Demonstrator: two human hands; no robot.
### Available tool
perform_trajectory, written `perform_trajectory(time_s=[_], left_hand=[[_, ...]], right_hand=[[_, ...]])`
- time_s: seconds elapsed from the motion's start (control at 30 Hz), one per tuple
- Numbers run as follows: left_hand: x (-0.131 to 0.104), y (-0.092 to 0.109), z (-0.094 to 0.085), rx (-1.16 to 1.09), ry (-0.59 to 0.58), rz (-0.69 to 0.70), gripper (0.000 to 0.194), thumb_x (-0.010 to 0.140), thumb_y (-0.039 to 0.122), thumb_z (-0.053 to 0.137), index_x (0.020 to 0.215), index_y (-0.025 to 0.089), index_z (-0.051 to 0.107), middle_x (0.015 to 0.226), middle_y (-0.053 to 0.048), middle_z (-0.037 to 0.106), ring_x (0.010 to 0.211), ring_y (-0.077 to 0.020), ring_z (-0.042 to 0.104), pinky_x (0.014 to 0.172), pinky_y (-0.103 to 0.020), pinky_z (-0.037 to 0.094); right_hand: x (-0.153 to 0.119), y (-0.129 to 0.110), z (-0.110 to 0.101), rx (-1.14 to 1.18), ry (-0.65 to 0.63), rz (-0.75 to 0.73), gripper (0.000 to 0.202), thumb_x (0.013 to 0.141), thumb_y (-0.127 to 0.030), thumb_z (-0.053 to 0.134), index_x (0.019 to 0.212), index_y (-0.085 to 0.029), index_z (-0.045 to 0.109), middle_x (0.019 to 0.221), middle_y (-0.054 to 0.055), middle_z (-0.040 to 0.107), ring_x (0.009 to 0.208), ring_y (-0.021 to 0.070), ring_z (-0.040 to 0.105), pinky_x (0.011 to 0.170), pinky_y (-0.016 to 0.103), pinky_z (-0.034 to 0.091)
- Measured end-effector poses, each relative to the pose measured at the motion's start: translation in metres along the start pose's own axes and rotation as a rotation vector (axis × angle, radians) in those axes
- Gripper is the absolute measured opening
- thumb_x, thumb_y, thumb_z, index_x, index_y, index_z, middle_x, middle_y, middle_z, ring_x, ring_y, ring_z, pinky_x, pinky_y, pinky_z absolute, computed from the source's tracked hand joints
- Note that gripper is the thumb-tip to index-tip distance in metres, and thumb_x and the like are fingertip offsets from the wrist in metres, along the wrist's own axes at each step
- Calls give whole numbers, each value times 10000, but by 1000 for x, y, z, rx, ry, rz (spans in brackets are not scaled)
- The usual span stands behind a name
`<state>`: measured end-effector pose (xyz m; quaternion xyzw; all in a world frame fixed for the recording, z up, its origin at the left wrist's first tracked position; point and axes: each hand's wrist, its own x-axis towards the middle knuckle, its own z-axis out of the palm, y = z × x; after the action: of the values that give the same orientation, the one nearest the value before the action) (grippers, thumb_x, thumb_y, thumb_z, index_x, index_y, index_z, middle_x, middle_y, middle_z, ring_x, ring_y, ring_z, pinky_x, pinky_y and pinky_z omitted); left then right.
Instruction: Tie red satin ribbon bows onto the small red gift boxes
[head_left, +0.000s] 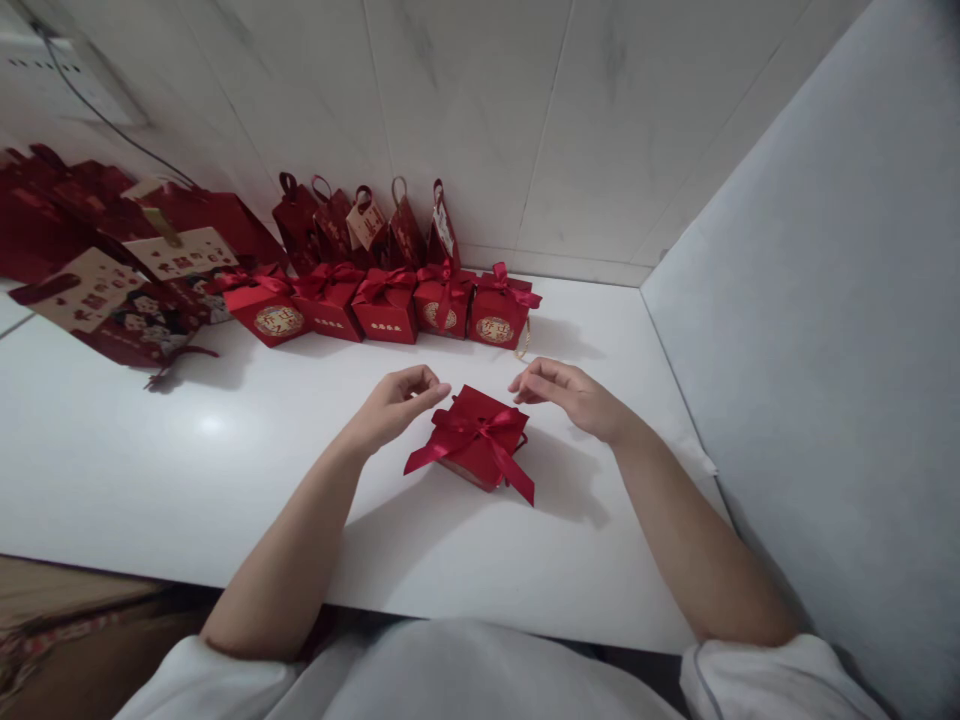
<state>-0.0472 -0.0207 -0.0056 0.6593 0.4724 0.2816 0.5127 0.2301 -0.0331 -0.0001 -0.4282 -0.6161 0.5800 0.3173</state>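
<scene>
A red gift box (472, 455) stands on the white table in front of me, with a red ribbon bow (480, 428) tied across its top. The bow's two loose tails hang over the near side of the box. My left hand (401, 405) hovers at the box's far left, fingers loosely curled and thumb stretched toward the box, holding nothing. At the far right corner, my right hand (570, 395) is raised just clear of the box. Its fingers are bent and apart, with nothing in them.
Behind stands a row of several red ribboned boxes (386, 312), and farther back several small red boxes with loop handles (367, 225) lean by the tiled wall (465, 110). Larger red gift bags (112, 310) crowd the left. A pale upright panel (817, 330) bounds the white table (262, 480) at right.
</scene>
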Motion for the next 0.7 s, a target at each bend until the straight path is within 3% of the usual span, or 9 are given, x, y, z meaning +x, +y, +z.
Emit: perform_trajectory(time_s=[0.13, 0.27, 0.47, 0.6, 0.7], left_hand=[[-1, -2, -11, 192, -116, -83, 527, 904, 583, 480, 590, 162, 521, 580, 6, 461, 547, -111, 405, 531, -256, 314], [-2, -2, -10, 127, -281, -45, 466, 875, 544, 552, 600, 169, 529, 567, 16, 432, 539, -108, 383, 529, -255, 327], [-3, 0, -8, -63, -294, 4, 321, 848, 449, 639, 708, 166, 579, 652, 5, 536, 607, -111, 470, 589, -254, 397], [-4, 2, -11, -31, -266, 70, 280, 840, 407, 666, 723, 162, 600, 663, -5, 560, 625, -123, 513, 615, -268, 429], [-5, 5, -12, 63, -217, 219, 236, 833, 368, 684, 721, 172, 616, 936, -76, 661, 898, -195, 616, 842, -348, 483]], right_hand=[[-10, -7, 1, -224, 34, 116, 463, 903, -623, 495, 706, -206, 537, 673, -9, 559, 642, 141, 540, 674, 313, 451], [-15, -12, 11, -389, 28, 172, 480, 870, -633, 532, 640, -211, 532, 611, -15, 547, 560, 134, 490, 549, 287, 364], [-17, -16, 17, -315, -10, 89, 301, 866, -519, 603, 764, -235, 595, 695, -10, 618, 651, 159, 573, 608, 300, 433], [-19, -19, 16, -278, -24, 34, 266, 892, -474, 582, 781, -232, 593, 701, -8, 622, 664, 161, 590, 654, 319, 476], [-20, -22, 16, -225, -52, -12, 239, 899, -452, 582, 813, -230, 607, 768, 5, 654, 736, 171, 626, 730, 334, 506]])
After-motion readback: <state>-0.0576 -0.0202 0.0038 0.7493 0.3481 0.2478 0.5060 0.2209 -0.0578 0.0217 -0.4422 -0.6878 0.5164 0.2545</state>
